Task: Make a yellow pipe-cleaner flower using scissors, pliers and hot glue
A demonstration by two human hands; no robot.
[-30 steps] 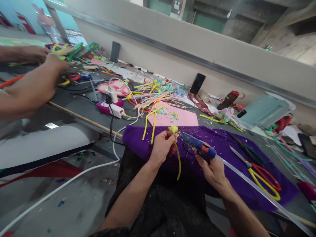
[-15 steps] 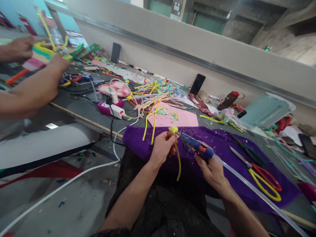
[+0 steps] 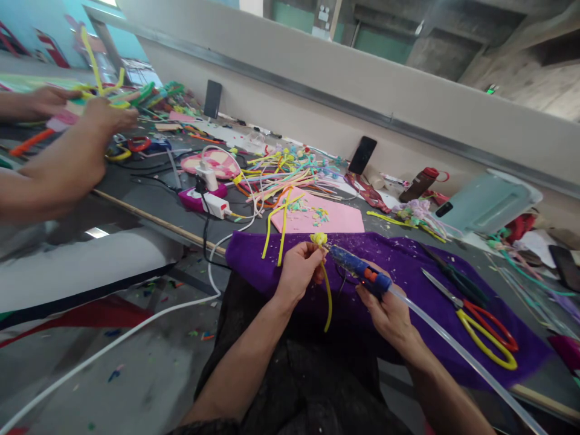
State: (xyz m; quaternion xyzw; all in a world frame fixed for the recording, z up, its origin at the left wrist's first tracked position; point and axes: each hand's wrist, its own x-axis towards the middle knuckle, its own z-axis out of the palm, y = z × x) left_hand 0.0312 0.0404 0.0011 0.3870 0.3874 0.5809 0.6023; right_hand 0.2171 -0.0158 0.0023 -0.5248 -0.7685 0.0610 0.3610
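Pinched between the fingers of my left hand is a yellow flower piece, whose yellow stem hangs down below the fingers. My right hand is wrapped round a blue glue gun; its nozzle points left, right beside the flower. A long clear glue stick runs out of the gun's back to the lower right. Beneath both hands lies a purple cloth with small scraps on it. Two yellow strips rest on its left part and on a pink sheet.
Scissors with red and yellow handles and dark-handled pliers lie on the cloth's right. Left are a power strip and a white cable. Another person's hands hold coloured pieces at far left. A bottle stands behind.
The other person's hands and their coloured piece have shifted and tilted a little. The glue gun has moved very slightly in my right hand; my left hand looks the same.
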